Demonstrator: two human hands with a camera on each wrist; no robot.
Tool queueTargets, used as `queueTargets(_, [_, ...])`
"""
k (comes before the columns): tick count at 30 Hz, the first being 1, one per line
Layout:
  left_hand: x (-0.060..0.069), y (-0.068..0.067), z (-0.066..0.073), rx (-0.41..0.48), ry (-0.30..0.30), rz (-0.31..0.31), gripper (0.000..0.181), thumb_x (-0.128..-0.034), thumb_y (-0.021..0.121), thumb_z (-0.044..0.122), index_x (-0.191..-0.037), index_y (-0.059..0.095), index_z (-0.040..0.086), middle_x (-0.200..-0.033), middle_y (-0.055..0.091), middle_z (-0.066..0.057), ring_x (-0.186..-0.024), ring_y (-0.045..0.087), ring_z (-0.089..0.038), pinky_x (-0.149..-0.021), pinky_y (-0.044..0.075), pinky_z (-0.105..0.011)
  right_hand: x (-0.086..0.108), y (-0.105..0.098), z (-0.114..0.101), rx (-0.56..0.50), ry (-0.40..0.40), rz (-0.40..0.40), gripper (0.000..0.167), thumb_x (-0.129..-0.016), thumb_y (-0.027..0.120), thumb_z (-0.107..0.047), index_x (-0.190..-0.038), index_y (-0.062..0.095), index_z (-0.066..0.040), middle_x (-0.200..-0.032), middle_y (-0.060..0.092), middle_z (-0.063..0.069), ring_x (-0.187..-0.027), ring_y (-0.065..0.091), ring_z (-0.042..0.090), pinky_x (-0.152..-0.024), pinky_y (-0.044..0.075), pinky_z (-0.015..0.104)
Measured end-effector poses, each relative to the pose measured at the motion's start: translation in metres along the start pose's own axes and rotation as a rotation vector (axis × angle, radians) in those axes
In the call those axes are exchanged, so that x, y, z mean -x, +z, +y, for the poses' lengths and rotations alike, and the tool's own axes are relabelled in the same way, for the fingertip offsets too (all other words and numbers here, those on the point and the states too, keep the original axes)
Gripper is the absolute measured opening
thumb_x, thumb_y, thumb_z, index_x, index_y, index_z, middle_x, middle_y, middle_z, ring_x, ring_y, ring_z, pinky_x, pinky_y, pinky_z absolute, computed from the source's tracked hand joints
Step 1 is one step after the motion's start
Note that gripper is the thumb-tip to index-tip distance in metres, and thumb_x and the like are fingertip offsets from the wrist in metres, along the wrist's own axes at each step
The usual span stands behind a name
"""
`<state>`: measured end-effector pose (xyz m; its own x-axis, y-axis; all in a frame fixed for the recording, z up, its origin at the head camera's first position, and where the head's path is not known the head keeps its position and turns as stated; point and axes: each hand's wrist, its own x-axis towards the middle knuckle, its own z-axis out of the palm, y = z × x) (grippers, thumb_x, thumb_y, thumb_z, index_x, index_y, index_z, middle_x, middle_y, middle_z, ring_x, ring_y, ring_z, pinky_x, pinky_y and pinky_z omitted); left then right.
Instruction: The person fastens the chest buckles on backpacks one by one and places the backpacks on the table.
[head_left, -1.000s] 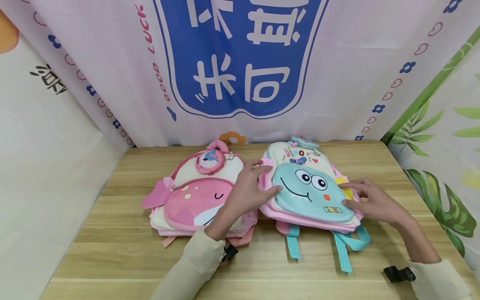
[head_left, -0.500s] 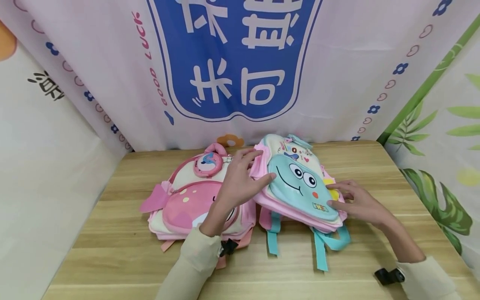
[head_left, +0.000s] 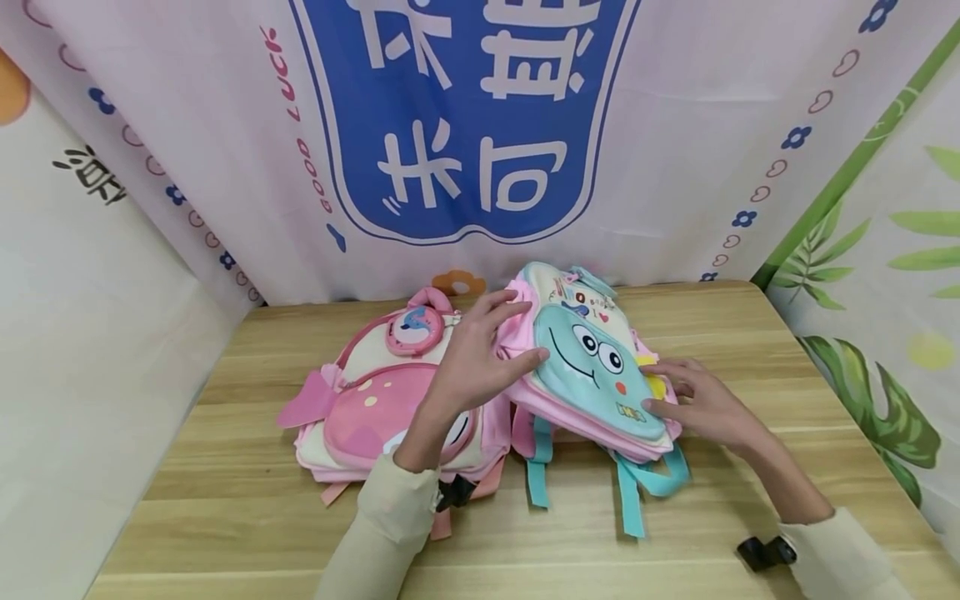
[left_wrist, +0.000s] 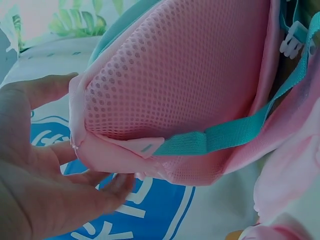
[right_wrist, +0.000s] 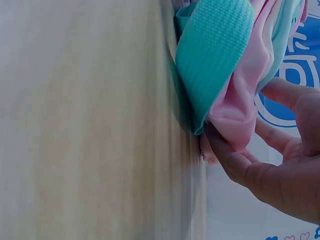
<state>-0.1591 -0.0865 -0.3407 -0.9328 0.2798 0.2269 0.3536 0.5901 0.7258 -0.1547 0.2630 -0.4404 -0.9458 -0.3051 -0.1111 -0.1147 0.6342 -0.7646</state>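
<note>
A child's backpack in pink, cream and teal, with a smiling dinosaur face on its pocket (head_left: pixel 592 367), is tilted with its left side raised. My left hand (head_left: pixel 480 354) grips its left side, thumb on the front and fingers along the side. In the left wrist view, the mesh back panel (left_wrist: pixel 175 85) and a teal strap face the camera. My right hand (head_left: pixel 697 404) pinches the lower right side by a yellow part. The right wrist view shows those fingers around a pink corner (right_wrist: pixel 235 115), close to the tabletop. Teal straps (head_left: pixel 630 500) hang onto the table.
A pink whale backpack (head_left: pixel 375 408) lies just left, partly behind my left forearm. A round whale coin purse (head_left: pixel 414 330) is on its top. The wooden table (head_left: pixel 225 517) meets a printed curtain (head_left: pixel 660 200) at the back; printed cloth stands at both sides.
The dinosaur backpack has shifted left between both hands. Its left side has risen and it has turned clockwise. The whale backpack has stayed put.
</note>
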Motion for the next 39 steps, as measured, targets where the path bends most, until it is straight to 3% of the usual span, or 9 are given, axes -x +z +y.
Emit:
queueTargets(7, [0.001,-0.006,0.001,0.020,-0.006,-0.036,0.072,-0.0875,0.081,0.033,-0.153,0.060,0.014,-0.170,0.044,-0.008,-0.159,0.039,-0.037,-0.126,0.034,-0.067,-0.002,0.003,-0.002,0.000,-0.009,-0.008,0.062,-0.100,0.077,-0.033,-0.153,0.058,-0.007,-0.164,0.042,0.029,-0.143,0.048,0.051,-0.114,0.046,0.068])
queueTargets(15, [-0.003,-0.013,0.007,-0.024,0.006,-0.037,0.073,-0.0874,0.081,0.036,-0.154,0.060,0.017,-0.171,0.043,-0.004,-0.159,0.039,-0.035,-0.125,0.036,-0.067,-0.007,0.006,-0.008,-0.018,-0.025,-0.032,0.064,-0.099,0.079,-0.034,-0.154,0.057,-0.009,-0.164,0.044,0.029,-0.140,0.054,0.051,-0.113,0.048,0.067])
queueTargets(29, [-0.015,-0.035,0.022,-0.070,0.140,-0.035,0.066,-0.0894,0.084,0.037,-0.148,0.065,0.012,-0.168,0.047,-0.005,-0.158,0.042,-0.031,-0.125,0.039,-0.061,-0.021,0.017,-0.016,-0.141,-0.034,-0.132,0.074,-0.098,0.080,-0.037,-0.160,0.049,-0.010,-0.170,0.035,0.027,-0.149,0.045,0.056,-0.118,0.045,0.066])
queueTargets(39, [-0.019,-0.040,0.033,-0.079,0.198,-0.035,0.064,-0.0892,0.085,0.038,-0.145,0.068,0.013,-0.167,0.049,-0.005,-0.157,0.043,-0.030,-0.125,0.040,-0.058,-0.028,0.023,-0.016,-0.223,-0.079,-0.196,0.074,-0.099,0.079,-0.032,-0.161,0.045,-0.008,-0.173,0.028,0.028,-0.154,0.035,0.058,-0.120,0.042,0.066])
